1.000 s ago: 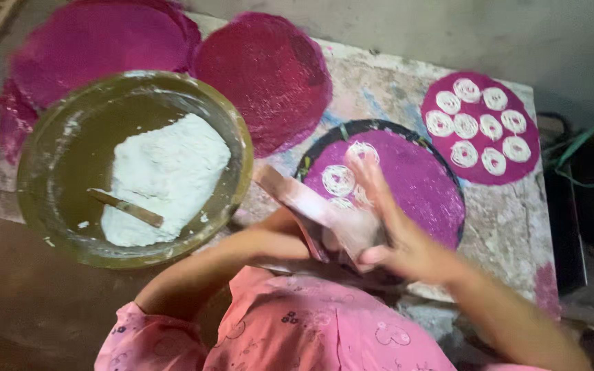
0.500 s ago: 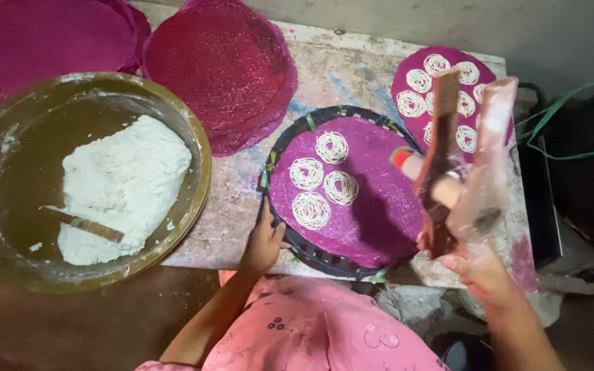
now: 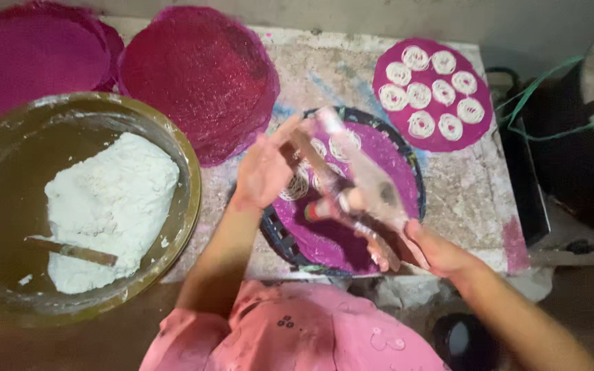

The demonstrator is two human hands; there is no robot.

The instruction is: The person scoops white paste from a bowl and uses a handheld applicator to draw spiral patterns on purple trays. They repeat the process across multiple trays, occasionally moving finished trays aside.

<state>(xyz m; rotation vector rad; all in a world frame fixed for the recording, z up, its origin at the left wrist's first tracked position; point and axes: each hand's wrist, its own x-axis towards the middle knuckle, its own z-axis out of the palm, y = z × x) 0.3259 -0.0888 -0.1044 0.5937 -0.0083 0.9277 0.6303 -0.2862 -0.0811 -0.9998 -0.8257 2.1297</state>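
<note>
My right hand grips the lower end of a long dough press with wooden handles, held tilted over a round purple mat. My left hand closes on the press's upper wooden handle; motion blurs both. The mat lies on a dark round tray. A few white dough spirals sit on the mat, partly hidden by the press and my left hand.
A large brass-coloured bowl at the left holds a lump of white dough and a wooden stick. Several dough spirals cover a second purple mat at the back right. Bare magenta mats lie behind. Green cord hangs at the right.
My left hand has left the tray's rim and risen to the press's upper handle. The press has swung from upright at the right to tilted across the mat.
</note>
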